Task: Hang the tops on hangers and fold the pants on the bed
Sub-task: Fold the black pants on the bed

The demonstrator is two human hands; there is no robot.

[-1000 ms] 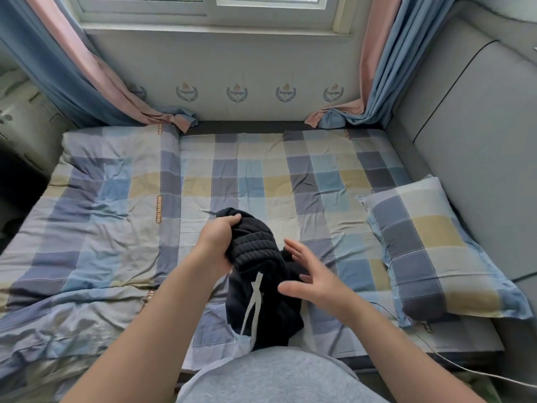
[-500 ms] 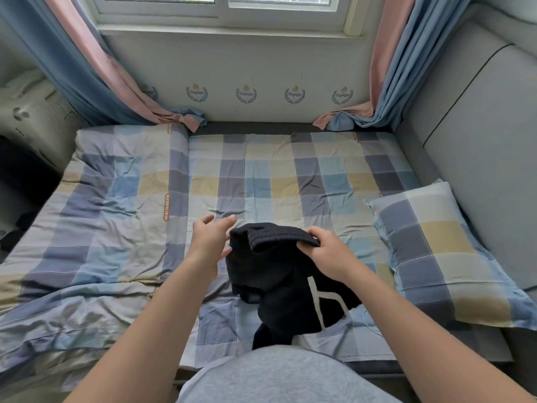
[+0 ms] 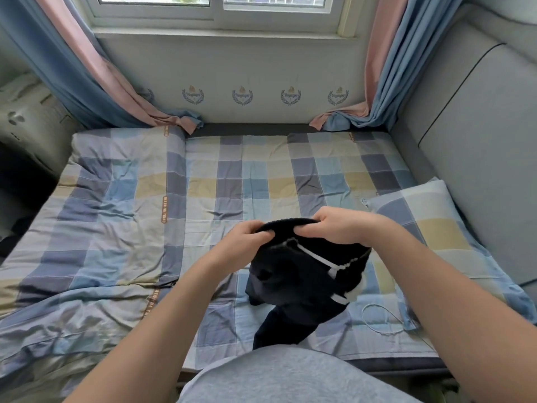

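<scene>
Grip is two-handed and narrow: my left hand (image 3: 245, 242) and my right hand (image 3: 344, 228) both pinch the ribbed waistband (image 3: 287, 223) of the black pants (image 3: 290, 280), fingers curled over its top edge, with only a short stretch of band showing between them. I cannot tell where my thumbs sit.

I hold the band above the bed (image 3: 232, 175), a little right of the middle, and the rest of the garment drops from my hands towards me. The long axis therefore runs far to near: waistband at the far end, legs bunched below it and trailing to the near edge of the mattress, where they pass behind my grey shirt (image 3: 290, 379). A white drawstring (image 3: 315, 256) crosses the cloth just under my hands.

Neither hand has to reach, as both are on the band; the left sits slightly nearer to me, the right slightly farther. My forearms come in from the near corners and converge on it.

As I judge it, the next move turns on the band's left-to-right line: my hands must slide apart along it, then lay the legs out straight. Open sheet lies far and left of my hands. The pillow (image 3: 430, 228) is just right of my right hand, the quilt (image 3: 101, 213) is heaped at the left, and a thin white cable (image 3: 366, 321) loops on the sheet beside the legs, where it might snag.
</scene>
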